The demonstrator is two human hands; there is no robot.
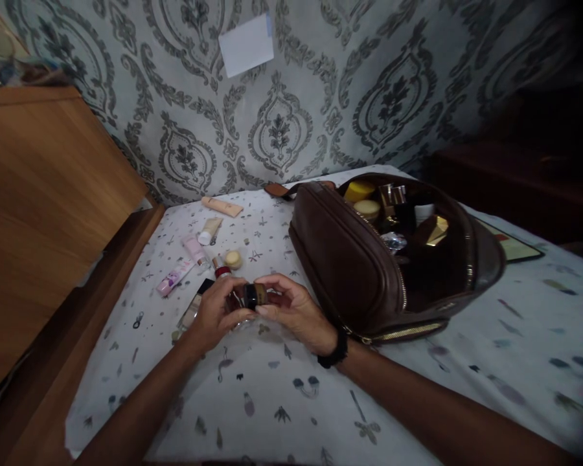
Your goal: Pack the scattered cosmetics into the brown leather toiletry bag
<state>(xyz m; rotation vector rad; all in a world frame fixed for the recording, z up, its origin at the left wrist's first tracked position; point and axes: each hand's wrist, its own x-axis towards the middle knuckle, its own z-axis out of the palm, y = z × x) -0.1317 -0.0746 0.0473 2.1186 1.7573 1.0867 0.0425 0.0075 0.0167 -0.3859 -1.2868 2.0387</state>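
Note:
Both hands meet over the patterned white sheet (pixel 272 388), left of an open brown bag (pixel 350 259). Between them is a small dark jar (pixel 255 295) with a black and brownish body. My right hand (pixel 296 307), with a black band at the wrist, grips its right side. The fingers of my left hand (pixel 218 310) wrap round its left end, where something clear shows in part. Just behind the left hand lie a red bottle (pixel 220 266) and a small round cream-coloured item (pixel 232 259). A flat bottle with a black cap (pixel 193 307) lies beside the left hand.
Pink tubes (pixel 175 277), a cream tube (pixel 210 230) and a peach tube (pixel 222 206) lie at the back left. Inside the bag are yellow containers (pixel 366 208) and a gold-faceted cap (pixel 432 231). A wooden cabinet (pixel 48 220) stands at left; a patterned wall (pixel 279 123) rises behind.

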